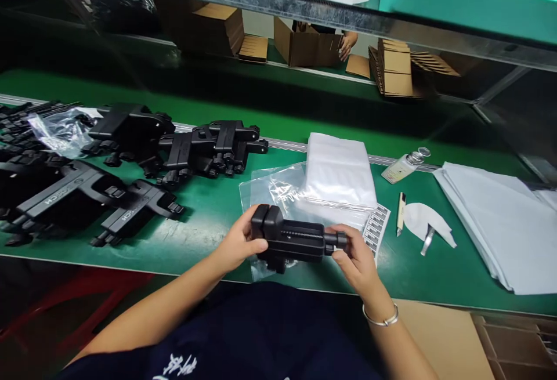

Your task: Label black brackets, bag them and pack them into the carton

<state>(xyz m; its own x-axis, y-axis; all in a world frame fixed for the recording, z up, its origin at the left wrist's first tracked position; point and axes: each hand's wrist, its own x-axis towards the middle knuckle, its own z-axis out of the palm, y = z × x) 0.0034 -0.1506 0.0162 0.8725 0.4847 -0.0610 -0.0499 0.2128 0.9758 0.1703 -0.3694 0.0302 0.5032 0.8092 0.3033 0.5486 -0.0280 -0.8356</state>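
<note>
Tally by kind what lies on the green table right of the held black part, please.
Small bottle: 1
Knife-like tool with pale handle: 1
Metal tweezers: 1
White paper cutout: 1
Stack of white sheets: 1
Total: 5

Both the left hand and right hand grip the black part.

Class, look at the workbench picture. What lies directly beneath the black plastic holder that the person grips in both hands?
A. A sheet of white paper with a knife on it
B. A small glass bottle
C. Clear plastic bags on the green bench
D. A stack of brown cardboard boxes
C: the black plastic holder, gripped by the left hand and right hand, sits over the clear plastic bags spread on the green bench.
</note>
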